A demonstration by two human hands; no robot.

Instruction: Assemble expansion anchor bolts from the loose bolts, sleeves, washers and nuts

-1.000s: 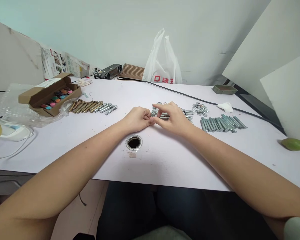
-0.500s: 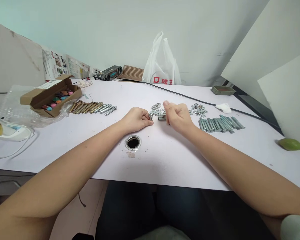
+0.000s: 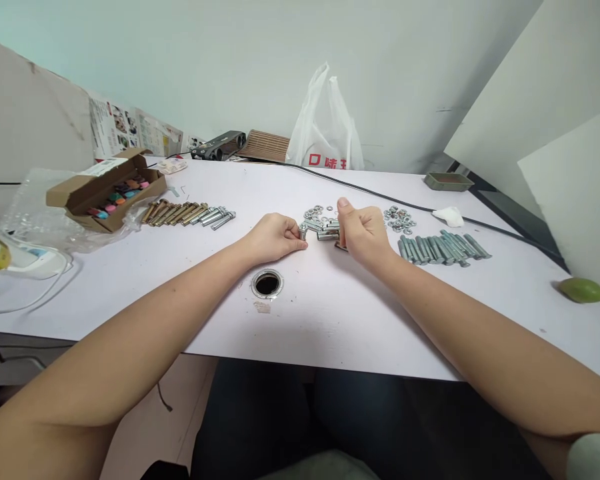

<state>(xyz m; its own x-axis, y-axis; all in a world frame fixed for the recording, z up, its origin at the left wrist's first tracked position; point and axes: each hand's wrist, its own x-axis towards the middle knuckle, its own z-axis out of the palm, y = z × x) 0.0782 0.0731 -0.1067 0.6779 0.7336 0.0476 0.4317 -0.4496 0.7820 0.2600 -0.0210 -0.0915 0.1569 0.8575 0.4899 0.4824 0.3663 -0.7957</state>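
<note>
My left hand (image 3: 274, 238) rests on the white table (image 3: 330, 307), its fingers pinched on a silver bolt (image 3: 303, 231) that stands head up at the fingertips. My right hand (image 3: 362, 231) is curled into a loose fist a little to the right, thumb up, closed on something small I cannot make out. Between and behind the hands lies a small heap of silver bolts and washers (image 3: 321, 220).
A row of brass and silver bolts (image 3: 186, 214) lies left, next to an open cardboard box (image 3: 106, 189). Silver bolts (image 3: 443, 248) and nuts (image 3: 400, 217) lie right. A cable hole (image 3: 267, 284) is near the front edge. A black cable (image 3: 430, 208), a white bag (image 3: 326, 133) and a green fruit (image 3: 582, 290) are further off.
My right hand has drawn away from the left hand's fingertips, moved right and curled into a fist. My left hand has kept its pinch on the bolt.
</note>
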